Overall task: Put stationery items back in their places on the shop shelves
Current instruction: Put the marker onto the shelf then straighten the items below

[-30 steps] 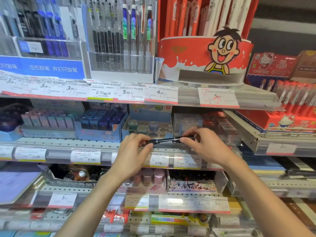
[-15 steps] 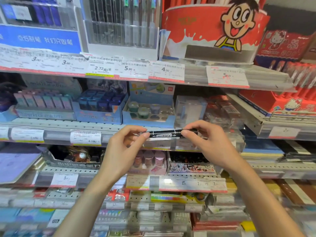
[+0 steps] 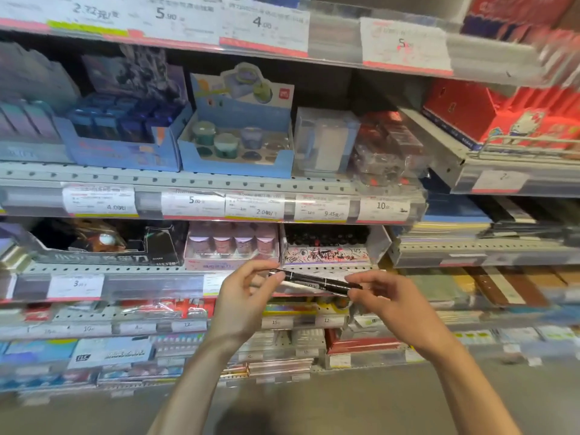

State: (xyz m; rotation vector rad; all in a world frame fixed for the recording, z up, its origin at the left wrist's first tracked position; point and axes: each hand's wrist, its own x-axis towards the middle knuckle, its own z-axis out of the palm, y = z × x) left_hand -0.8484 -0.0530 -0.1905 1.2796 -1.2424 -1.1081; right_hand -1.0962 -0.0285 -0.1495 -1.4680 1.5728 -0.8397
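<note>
A black marker pen (image 3: pixel 315 281) with white print lies almost level between my two hands, in front of the third shelf's price rail. My left hand (image 3: pixel 246 298) pinches its left end with thumb and fingertips. My right hand (image 3: pixel 387 301) pinches its right end. Just above and behind the pen stands a display box of black markers (image 3: pixel 326 244) with a scribbled white test strip on its front.
Left of the marker box sits a pink box of small jars (image 3: pixel 232 246) and a black knife box (image 3: pixel 103 246). The shelf above holds a blue tray of round pots (image 3: pixel 235 146) and a clear box (image 3: pixel 326 142). Notebooks (image 3: pixel 470 227) are stacked at the right.
Both hands have carried the pen down from in front of the second shelf rail to the third shelf rail, below the marker box. The view has tilted downward; the pen's right end now sits lower.
</note>
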